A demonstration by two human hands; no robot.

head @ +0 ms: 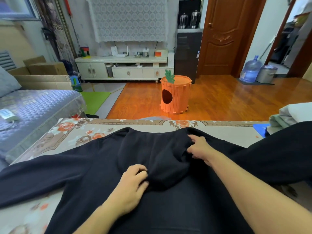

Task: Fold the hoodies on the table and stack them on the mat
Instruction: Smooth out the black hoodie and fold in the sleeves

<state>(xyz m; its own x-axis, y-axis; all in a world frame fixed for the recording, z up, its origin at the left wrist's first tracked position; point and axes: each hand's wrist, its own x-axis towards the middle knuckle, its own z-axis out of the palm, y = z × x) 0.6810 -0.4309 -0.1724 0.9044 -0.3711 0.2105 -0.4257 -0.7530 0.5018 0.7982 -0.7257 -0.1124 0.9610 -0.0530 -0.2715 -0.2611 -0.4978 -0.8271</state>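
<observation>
Lying spread across the floral tabletop (pixel 70 132), the black hoodie (pixel 94 168) stretches both sleeves outward, its hood bunched at the middle. Left hand (pixel 133 181) and right hand (pixel 200 147) each pinch that hood, the grip clamped on fabric.

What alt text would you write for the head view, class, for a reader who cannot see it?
Two hands work a black hoodie spread on a floral table: the left hand and right hand pinch its hood. Folded clothes sit far right by a blue mat.
</observation>
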